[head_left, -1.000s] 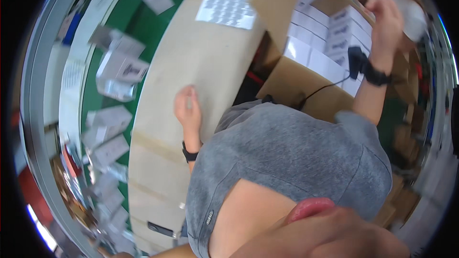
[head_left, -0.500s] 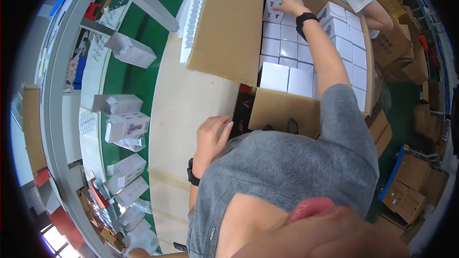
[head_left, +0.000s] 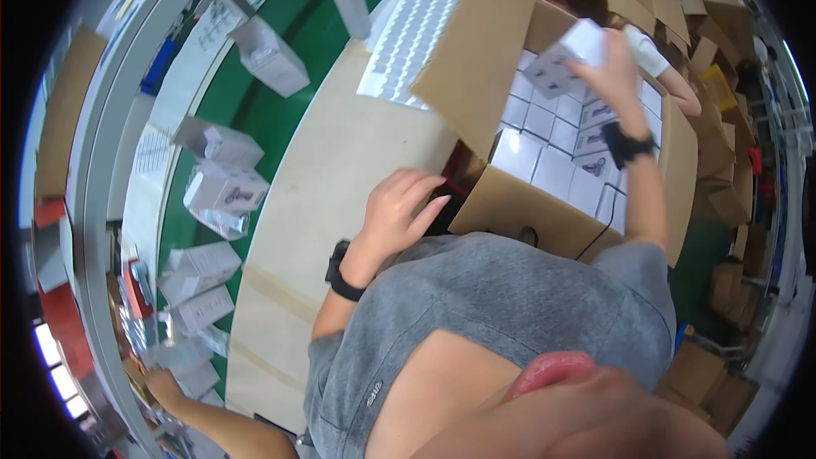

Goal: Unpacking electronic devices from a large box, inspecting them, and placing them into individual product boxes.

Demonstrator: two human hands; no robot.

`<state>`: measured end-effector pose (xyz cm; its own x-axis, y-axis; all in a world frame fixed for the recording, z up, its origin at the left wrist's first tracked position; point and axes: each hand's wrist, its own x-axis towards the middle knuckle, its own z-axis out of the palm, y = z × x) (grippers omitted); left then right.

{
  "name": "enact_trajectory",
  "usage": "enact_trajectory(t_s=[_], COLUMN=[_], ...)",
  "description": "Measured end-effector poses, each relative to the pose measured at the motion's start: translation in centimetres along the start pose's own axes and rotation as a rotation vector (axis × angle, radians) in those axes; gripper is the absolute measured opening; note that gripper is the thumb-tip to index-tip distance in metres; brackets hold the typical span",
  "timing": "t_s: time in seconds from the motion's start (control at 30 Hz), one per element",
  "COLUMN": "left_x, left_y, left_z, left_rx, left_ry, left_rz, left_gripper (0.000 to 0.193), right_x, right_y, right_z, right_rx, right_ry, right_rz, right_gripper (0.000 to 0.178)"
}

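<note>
1. The white box [head_left: 551, 64] was up in the mouth of the large cardboard carton, tilted, clear of the lower layer, with small dark pictures printed on its near side.
2. My right hand [head_left: 614, 76] was closed around its right end, thumb against the near side and fingers over the far edge, partly hidden by the box. I judged that grip left the rest of the box free of my palm, so it could pass between its neighbours.
3. Beneath it, packed white boxes [head_left: 552, 172] stood in tight rows, some higher than others, probably set so close that they would hold each other upright.
4. The cardboard carton [head_left: 520, 214] stood open just beside the worktop, its left flap [head_left: 476, 55] raised, likely to leave the opening free.
5. My left hand [head_left: 398, 214] held nothing; its fingers were loosely bent, thumb apart, near the worktop's edge. I cannot tell whether it touched.
6. On the worktop [head_left: 314, 195], at the far end, lay a grey-and-white patterned sheet [head_left: 412, 34].
7. Left of that, more white boxes [head_left: 225, 191], some with flaps open, stood spaced along a green strip [head_left: 306, 21], seemingly within arm's reach.
8. Beyond the carton was a co-worker's white sleeve [head_left: 650, 55]; at lower left, another person's forearm [head_left: 225, 429] reached toward the strip.
</note>
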<state>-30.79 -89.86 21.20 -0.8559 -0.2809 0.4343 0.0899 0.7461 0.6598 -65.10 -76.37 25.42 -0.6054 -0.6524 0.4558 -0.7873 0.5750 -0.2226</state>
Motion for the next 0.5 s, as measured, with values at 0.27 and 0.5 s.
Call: enact_trajectory(t_s=[0.27,0.5], left_x=[8.0,5.7], left_y=[5.9,1.0], left_z=[-0.1,-3.1], left_rx=[0.005,-0.386], left_ry=[0.169,-0.017], left_rz=[0.251,-0.215], left_gripper=[0.086,0.083], right_x=[-2.6,-0.5], right_y=[-11.3,-13.3], right_z=[-11.6,-7.2], right_rx=[0.683,0.673], right_ry=[-0.142,-0.728], right_rz=[-0.25,-0.284], right_gripper=[0.066,0.038])
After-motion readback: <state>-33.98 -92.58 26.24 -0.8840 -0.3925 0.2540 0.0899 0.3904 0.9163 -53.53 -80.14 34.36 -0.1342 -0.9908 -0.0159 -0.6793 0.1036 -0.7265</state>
